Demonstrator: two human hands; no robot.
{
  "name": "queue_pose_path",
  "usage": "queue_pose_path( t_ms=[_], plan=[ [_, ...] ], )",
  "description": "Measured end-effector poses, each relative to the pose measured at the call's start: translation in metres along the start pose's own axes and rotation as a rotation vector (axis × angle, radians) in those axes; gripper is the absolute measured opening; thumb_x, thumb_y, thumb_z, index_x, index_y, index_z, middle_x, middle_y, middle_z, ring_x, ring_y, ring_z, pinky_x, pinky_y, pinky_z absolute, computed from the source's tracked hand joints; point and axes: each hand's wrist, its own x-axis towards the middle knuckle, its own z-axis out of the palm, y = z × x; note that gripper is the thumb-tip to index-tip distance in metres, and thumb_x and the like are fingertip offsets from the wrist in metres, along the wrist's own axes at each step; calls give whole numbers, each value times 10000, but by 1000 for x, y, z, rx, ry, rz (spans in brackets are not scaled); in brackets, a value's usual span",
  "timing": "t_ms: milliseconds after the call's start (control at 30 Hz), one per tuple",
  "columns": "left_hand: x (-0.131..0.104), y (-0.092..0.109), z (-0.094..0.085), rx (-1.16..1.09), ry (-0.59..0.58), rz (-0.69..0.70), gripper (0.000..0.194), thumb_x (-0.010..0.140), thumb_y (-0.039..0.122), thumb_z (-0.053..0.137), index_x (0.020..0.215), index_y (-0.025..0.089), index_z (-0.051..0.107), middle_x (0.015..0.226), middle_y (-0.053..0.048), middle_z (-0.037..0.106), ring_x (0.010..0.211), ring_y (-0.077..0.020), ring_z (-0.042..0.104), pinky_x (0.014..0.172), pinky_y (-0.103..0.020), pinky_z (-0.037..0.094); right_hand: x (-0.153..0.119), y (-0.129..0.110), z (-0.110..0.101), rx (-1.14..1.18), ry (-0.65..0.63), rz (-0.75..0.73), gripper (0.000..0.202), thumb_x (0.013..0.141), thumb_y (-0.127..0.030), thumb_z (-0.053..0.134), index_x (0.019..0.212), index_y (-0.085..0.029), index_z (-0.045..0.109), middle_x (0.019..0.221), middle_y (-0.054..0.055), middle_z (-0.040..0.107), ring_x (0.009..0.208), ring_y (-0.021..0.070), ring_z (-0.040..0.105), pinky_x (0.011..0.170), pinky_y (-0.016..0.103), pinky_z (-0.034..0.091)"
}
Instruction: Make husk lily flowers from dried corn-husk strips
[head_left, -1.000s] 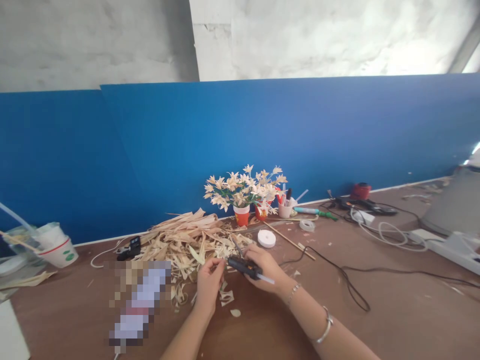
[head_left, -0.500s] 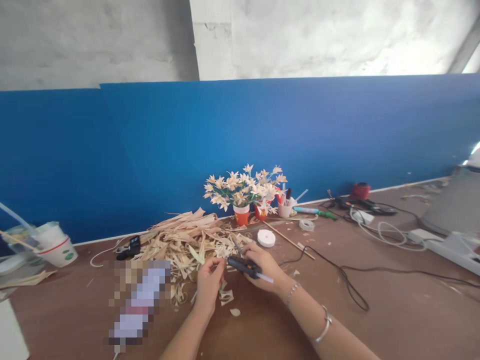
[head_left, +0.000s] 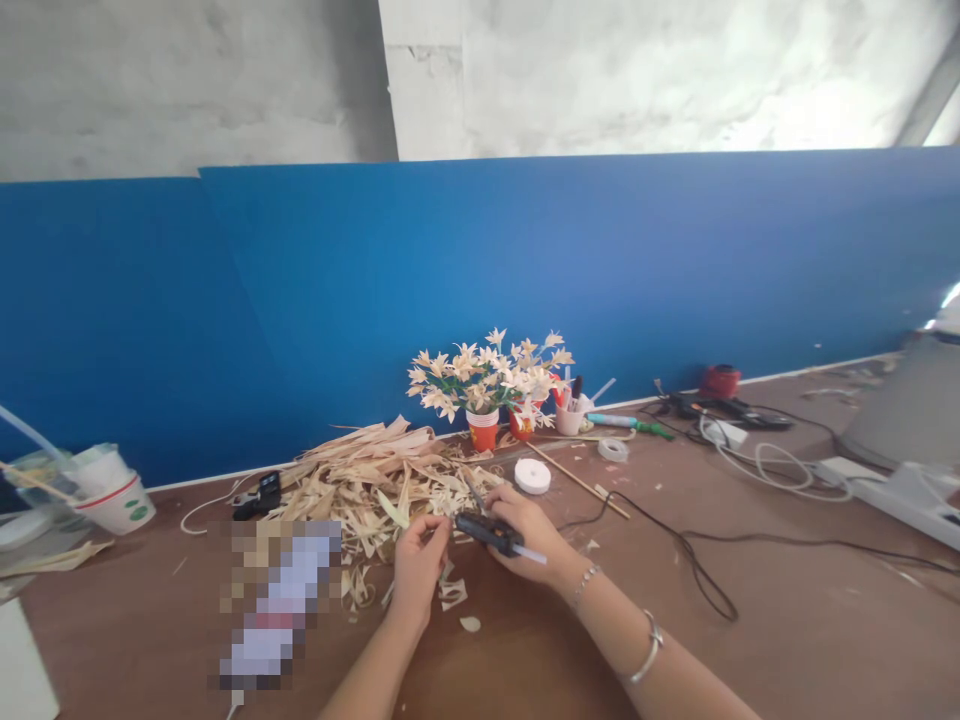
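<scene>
My right hand (head_left: 536,535) is wrapped round a black hot glue gun (head_left: 480,528), whose front end points left. From its back end a pale glue stick (head_left: 531,555) pokes out. Close by on the left, the fingertips of my left hand (head_left: 420,560) are pinched together at the gun's front end. Whatever they hold is too small to make out. Behind both hands lies a heap of dry corn husk strips (head_left: 360,480), with cut scraps (head_left: 452,595) scattered nearby on the brown table (head_left: 480,665).
Husk-like flowers (head_left: 487,375) stand in red-and-white cups (head_left: 482,432) by the blue partition (head_left: 315,280). A white roll (head_left: 532,477), a tape roll (head_left: 613,451) and a thin stick (head_left: 577,480) lie nearby. The black cord (head_left: 697,570) crosses the right side; a blurred-out device (head_left: 277,610) sits left.
</scene>
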Motion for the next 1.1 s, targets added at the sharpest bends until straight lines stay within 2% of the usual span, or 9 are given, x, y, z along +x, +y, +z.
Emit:
queue_pose_path(
  t_ms=[1100],
  plan=[
    [-3,3,0,-2,5,-24,338,639,481,657,685,159,566,350,104,374,323,-26,277,347,-134,182,1,-2,-2,1,-6,19,162,602,-95,577,676,-197,476,911,57,549,813,177,566,701,260,463]
  ],
)
